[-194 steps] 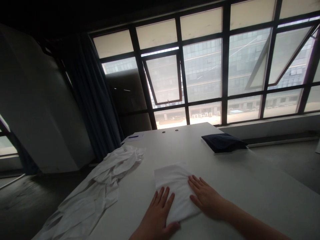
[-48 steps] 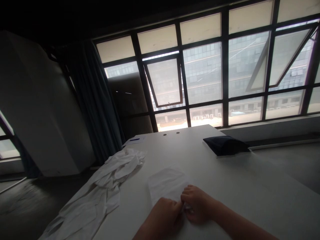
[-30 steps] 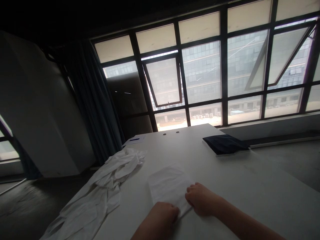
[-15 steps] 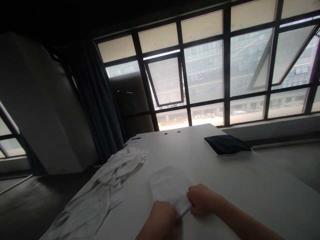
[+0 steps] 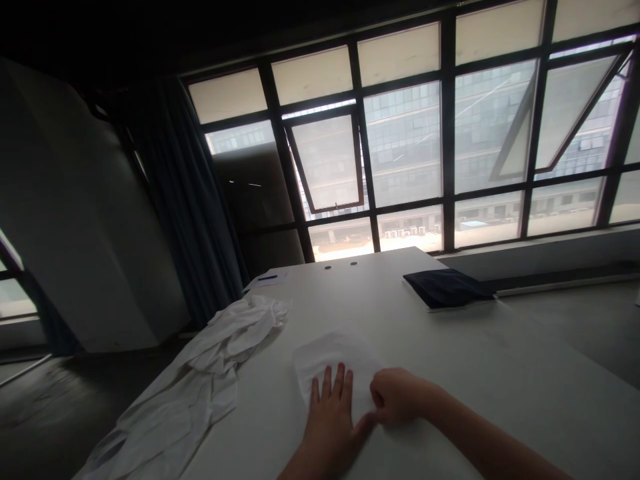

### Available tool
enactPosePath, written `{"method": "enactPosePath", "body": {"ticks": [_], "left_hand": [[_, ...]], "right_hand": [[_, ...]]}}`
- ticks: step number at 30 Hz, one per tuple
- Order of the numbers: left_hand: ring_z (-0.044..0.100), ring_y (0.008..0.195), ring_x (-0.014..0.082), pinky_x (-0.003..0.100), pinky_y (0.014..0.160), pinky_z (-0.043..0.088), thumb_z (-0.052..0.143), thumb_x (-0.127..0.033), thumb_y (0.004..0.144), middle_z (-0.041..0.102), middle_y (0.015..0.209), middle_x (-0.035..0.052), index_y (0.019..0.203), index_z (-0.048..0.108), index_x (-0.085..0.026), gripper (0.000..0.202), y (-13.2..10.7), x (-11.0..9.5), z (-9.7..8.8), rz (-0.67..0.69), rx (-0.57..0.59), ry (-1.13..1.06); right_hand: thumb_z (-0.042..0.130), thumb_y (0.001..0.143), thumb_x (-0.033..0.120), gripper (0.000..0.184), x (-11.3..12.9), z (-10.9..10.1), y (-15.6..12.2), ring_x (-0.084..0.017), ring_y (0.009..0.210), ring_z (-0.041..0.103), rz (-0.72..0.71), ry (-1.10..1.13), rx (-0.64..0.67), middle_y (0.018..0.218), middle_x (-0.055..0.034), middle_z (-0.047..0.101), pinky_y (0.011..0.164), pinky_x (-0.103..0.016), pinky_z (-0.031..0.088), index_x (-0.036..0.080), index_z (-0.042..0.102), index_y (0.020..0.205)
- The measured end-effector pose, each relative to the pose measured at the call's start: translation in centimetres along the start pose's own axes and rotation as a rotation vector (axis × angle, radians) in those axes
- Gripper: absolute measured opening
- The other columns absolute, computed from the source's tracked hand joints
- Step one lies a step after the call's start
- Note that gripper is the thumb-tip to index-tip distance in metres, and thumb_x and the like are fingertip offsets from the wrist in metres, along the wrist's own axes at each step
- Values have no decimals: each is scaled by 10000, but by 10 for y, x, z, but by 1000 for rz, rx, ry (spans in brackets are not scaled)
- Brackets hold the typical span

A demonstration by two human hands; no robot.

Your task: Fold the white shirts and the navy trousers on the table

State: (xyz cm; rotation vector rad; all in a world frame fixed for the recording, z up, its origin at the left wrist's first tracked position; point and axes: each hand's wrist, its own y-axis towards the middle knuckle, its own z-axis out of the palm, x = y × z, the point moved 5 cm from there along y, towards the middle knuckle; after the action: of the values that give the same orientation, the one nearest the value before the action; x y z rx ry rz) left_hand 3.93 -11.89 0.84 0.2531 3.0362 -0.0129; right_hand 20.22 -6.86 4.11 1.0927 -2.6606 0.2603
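A small folded white cloth (image 5: 333,351) lies flat on the white table (image 5: 450,353) in front of me. My left hand (image 5: 330,427) rests open on the cloth's near part, fingers stretched forward and flat. My right hand (image 5: 397,399) is closed beside it at the cloth's near right edge, fingers curled and pinching the fabric there.
A crumpled heap of white garments (image 5: 200,380) trails along the table's left edge. A folded dark garment on a white board (image 5: 447,288) lies far right. A sheet with a blue pen (image 5: 267,277) is at the far left corner. Large windows (image 5: 410,133) stand behind.
My left hand, a fist at the cloth's near edge half a second ago, has opened and now lies flat on the cloth. The right hand stays closed at the right edge.
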Motion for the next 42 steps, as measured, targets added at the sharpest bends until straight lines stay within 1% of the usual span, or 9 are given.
{"method": "enactPosePath", "body": {"ticks": [5, 12, 17, 22, 26, 29, 32, 36, 42], "left_hand": [[-74, 1474, 527, 804, 1055, 61, 498, -843, 745, -30, 1669, 91, 1587, 148, -328, 1048, -4, 17, -2, -257, 63, 37], [-105, 1483, 480, 764, 1089, 2, 442, -869, 768, -39, 1665, 109, 1586, 146, -327, 1025, -3, 17, 12, -166, 22, 8], [-140, 1467, 483, 798, 1065, -40, 467, -896, 741, -91, 1648, 103, 1581, 127, -355, 1056, -11, -6, 9, -72, 80, -47], [-94, 1482, 463, 804, 1083, 5, 423, -890, 786, -60, 1653, 66, 1577, 52, -398, 1003, -22, -32, -12, 202, 144, -183], [8, 1492, 473, 800, 1088, -45, 377, -854, 842, 111, 1660, 44, 1558, 225, -428, 847, -21, -25, -15, 63, 79, -144], [49, 1509, 426, 700, 1168, -63, 354, -716, 936, 197, 1642, 118, 1559, 336, -232, 788, -16, -23, -12, 2, -55, -103], [57, 1534, 302, 486, 1261, 53, 364, -516, 983, 140, 1651, 109, 1569, 283, -101, 722, -7, -37, -5, 137, -119, -142], [91, 1536, 243, 407, 1267, 91, 375, -429, 960, 127, 1655, 71, 1583, 230, -96, 721, 12, -46, 2, 198, -124, -184], [94, 1535, 260, 421, 1261, 62, 337, -637, 925, 162, 1654, 68, 1583, 251, -132, 834, 24, -20, -2, 71, -39, -93]], "right_hand": [[641, 707, 343, 191, -2, -2, -1, -211, 702, 658, -11, 38, -19, 786, -44, 741, 642, -290, 452, 225, 740, 820], [517, 820, 203, 302, 5, -21, 6, -213, 1033, 586, -47, 99, -449, 1090, -66, 674, 961, -335, 406, 214, 660, 1085], [525, 786, 195, 421, 5, -11, 15, -244, 1210, 514, -19, 38, -470, 1289, -90, 605, 1075, -390, 331, 218, 642, 1190], [479, 875, 271, 531, -16, 4, 19, -262, 1399, 397, 51, 22, -400, 1501, -122, 492, 1174, -435, 239, 182, 543, 1395], [354, 990, 430, 607, -29, 26, 25, -289, 1512, 206, 26, 24, -261, 1631, -110, 288, 1218, -509, 145, 183, 369, 1544], [316, 998, 362, 586, -35, 35, 28, -268, 1517, 190, 26, 29, -294, 1635, -97, 265, 1228, -502, 139, 181, 347, 1555], [340, 950, 246, 633, -38, 40, 32, -246, 1503, 243, 41, 44, -375, 1610, -124, 318, 1230, -472, 184, 124, 294, 1569], [281, 942, 200, 637, -36, 43, 35, -218, 1475, 316, 66, 80, -441, 1588, -157, 350, 1227, -441, 227, 54, 277, 1561], [326, 985, 351, 606, -16, 37, 33, -282, 1498, 252, 64, 63, -357, 1596, -164, 334, 1229, -489, 187, 92, 380, 1530]]}}
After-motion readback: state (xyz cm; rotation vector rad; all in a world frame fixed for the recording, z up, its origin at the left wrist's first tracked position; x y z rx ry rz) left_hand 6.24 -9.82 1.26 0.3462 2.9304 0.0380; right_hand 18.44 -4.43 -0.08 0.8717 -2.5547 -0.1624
